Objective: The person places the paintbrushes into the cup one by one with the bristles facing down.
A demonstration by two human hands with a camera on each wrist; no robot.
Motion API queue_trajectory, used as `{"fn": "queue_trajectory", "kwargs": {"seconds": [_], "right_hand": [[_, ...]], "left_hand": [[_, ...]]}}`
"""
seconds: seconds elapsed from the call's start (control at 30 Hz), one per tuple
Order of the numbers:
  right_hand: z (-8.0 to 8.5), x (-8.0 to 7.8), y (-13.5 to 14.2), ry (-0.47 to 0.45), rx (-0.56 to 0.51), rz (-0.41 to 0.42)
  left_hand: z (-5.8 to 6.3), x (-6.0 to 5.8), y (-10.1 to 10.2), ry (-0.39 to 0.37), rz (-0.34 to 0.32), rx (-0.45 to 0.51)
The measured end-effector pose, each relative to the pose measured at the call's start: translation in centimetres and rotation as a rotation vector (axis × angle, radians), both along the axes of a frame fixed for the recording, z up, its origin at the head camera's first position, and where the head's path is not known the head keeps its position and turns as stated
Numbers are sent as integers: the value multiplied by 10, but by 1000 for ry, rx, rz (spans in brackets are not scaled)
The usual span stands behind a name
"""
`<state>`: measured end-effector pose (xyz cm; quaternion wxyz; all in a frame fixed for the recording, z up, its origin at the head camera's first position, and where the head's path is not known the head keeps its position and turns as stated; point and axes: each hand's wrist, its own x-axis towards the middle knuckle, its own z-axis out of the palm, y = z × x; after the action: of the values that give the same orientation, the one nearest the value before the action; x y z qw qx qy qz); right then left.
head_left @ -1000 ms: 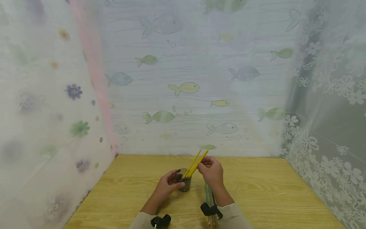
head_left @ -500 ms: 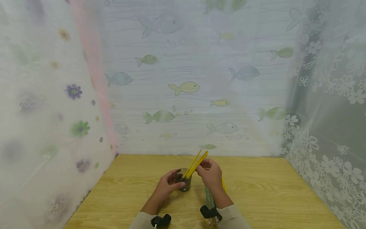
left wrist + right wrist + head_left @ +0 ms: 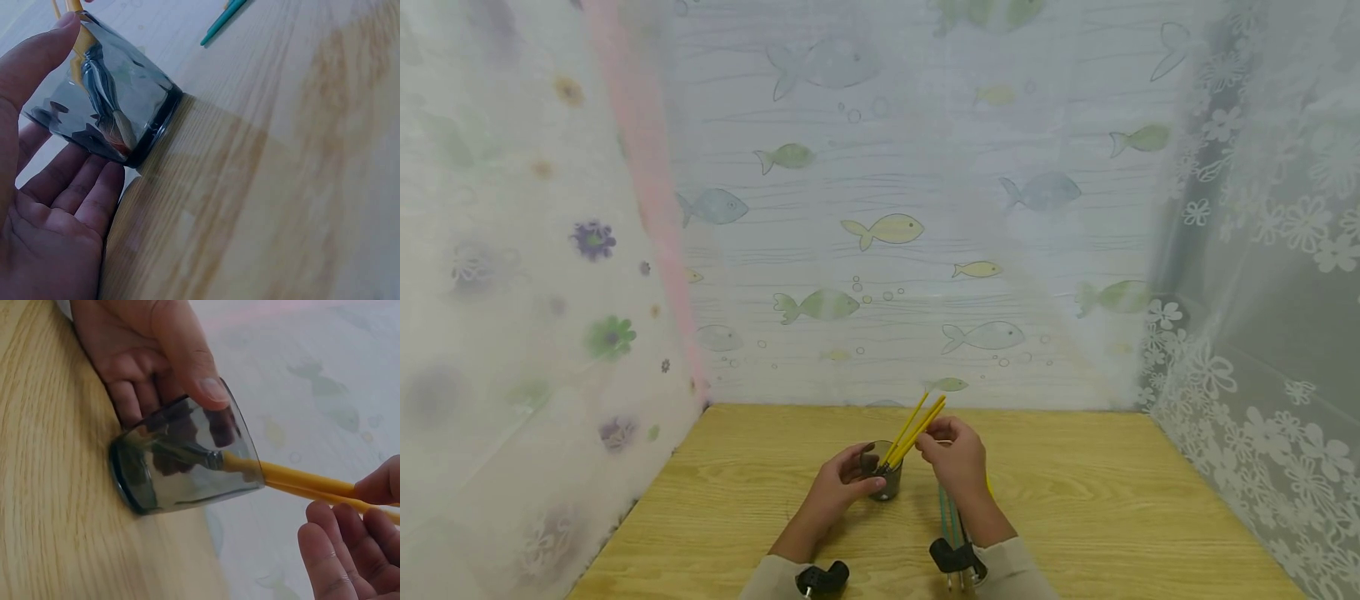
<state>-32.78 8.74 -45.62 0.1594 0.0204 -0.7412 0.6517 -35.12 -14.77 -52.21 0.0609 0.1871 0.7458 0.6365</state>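
Note:
My left hand (image 3: 835, 492) holds a smoky dark glass tumbler (image 3: 887, 487), thumb on the near side and fingers round the far side. Several yellow-handled paintbrushes (image 3: 912, 438) lean to the right inside the glass. Through its wall, in the left wrist view, their metal ferrules (image 3: 100, 78) and bristles (image 3: 124, 128) show low in the glass. My right hand (image 3: 958, 460) pinches a yellow paintbrush (image 3: 306, 480) by its handle above the rim, between thumb and fingers. Another yellow handle runs close beside it.
Teal-handled brushes (image 3: 943, 510) lie on the wooden table (image 3: 1075, 517) under my right wrist, and a yellow handle (image 3: 990, 485) shows just beyond it. Black wrist camera mounts (image 3: 823, 578) sit at both cuffs. A fish-patterned curtain (image 3: 880, 333) hangs behind the table.
My right hand has come slightly lower, and the yellow paintbrush it pinches sits a little lower in the tumbler. My left hand and the tumbler have stayed in place.

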Motion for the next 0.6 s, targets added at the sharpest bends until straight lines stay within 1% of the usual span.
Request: {"fn": "queue_trajectory", "kwargs": {"seconds": [0.2, 0.3, 0.47, 0.6], "right_hand": [[3, 2, 9, -13, 23, 5], [3, 3, 15, -24, 48, 10], [2, 4, 32, -16, 114, 10], [3, 8, 48, -24, 184, -2]], "left_hand": [[0, 0, 0, 14, 9, 2], [0, 1, 0, 19, 0, 13], [0, 2, -1, 39, -11, 11], [1, 2, -1, 46, -9, 6]]}}
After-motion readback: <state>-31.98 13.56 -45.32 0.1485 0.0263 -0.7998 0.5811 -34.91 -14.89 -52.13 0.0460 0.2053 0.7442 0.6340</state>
